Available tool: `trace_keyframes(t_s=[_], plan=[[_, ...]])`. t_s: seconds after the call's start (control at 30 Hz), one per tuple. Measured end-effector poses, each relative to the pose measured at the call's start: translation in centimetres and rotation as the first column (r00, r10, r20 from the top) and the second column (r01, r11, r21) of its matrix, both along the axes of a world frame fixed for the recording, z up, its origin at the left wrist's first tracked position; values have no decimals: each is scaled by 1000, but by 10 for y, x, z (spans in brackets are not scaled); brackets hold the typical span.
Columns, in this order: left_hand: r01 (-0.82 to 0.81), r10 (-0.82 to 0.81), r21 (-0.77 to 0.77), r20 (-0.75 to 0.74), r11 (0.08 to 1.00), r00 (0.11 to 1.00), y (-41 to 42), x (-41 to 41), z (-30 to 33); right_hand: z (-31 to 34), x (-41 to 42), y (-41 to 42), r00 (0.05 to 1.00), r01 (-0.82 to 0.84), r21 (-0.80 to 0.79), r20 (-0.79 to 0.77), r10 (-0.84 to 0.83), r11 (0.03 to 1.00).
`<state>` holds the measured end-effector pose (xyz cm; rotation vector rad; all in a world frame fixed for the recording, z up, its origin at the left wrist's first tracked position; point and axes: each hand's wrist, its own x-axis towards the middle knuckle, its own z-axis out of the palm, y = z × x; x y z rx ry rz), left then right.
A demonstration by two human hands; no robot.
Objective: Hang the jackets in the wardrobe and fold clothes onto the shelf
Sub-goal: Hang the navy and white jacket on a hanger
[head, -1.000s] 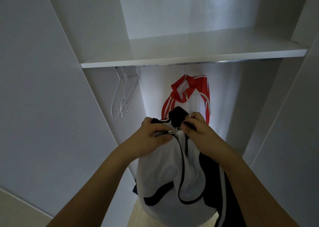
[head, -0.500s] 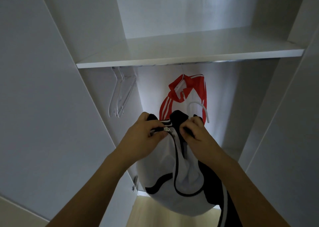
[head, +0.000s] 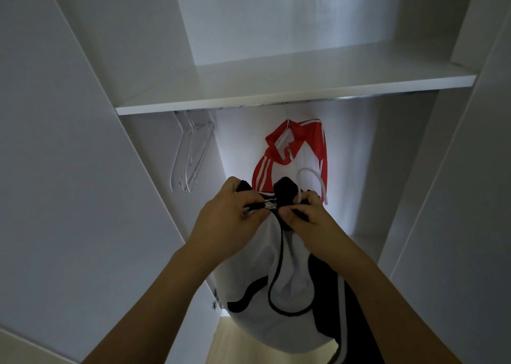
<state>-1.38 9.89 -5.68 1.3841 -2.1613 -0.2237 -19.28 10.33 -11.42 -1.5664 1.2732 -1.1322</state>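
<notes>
I hold a white and black zip jacket [head: 257, 275] up in front of the open wardrobe. My left hand [head: 226, 222] pinches its collar on the left, beside the silver zip pull [head: 269, 205]. My right hand [head: 307, 219] grips the collar on the right. A white hanger hook [head: 315, 179] sticks up from the collar behind my right hand. Behind it, a red and white jacket [head: 293, 153] hangs from the rail [head: 359, 98] under the shelf.
The white shelf [head: 290, 87] spans the wardrobe above the rail. Several bare white hangers [head: 190, 156] hang at the rail's left end. White side panels close in left and right. Light wooden floor [head: 235, 341] shows below the jacket.
Both hands have stayed at the collar by the zip. The jacket has lifted a little and its hanger hook now shows above my right hand.
</notes>
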Motion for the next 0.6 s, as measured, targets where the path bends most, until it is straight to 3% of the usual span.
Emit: trace_keyframes(t_s=[0.23, 0.4, 0.5, 0.6], plan=[[9, -8, -16, 43, 1000, 999, 2, -2, -3, 5, -1, 2, 999, -9, 14, 34, 8, 1000], [-37, 38, -7, 100, 999, 994, 2, 1, -8, 2, -5, -3, 997, 36, -66, -68, -40, 997], [-79, 83, -43, 103, 996, 991, 8, 8, -7, 1, -19, -10, 977, 56, -117, -200, -79, 992], [-221, 226, -63, 78, 973, 971, 15, 44, -5, -2, -45, -20, 967, 175, -87, -174, -188, 981]])
